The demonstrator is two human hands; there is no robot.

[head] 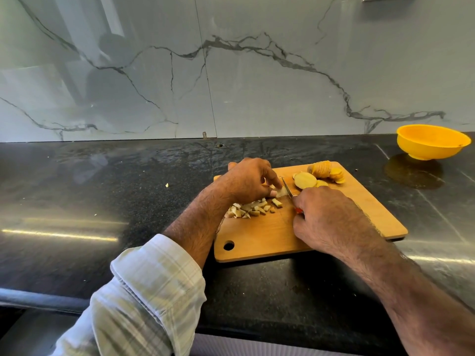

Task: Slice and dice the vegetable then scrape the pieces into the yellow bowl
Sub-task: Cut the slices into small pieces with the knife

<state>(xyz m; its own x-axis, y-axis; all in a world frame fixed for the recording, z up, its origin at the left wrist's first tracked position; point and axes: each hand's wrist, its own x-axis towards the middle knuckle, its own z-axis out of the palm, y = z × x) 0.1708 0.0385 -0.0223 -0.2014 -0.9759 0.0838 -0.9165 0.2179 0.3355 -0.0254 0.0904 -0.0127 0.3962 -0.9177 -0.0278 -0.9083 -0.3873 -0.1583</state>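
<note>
- My potato slices [324, 173] lean stacked at the board's far edge.
- Pale diced pieces [253, 208] lie heaped mid-board.
- The yellow bowl [433, 141] sits upright, far right.

the cutting board [321, 235] looks like smooth, matt wood. under it the counter [102, 201] is dark speckled stone, polished and glossy. the wall [231, 86] at 12 o'clock is glossy veined marble. the bowl [431, 142] at 2 o'clock looks like smooth yellow plastic. the sleeve [144, 296] at 7 o'clock is soft checked cloth. the knife [287, 186] blade looks like shiny metal.
</note>
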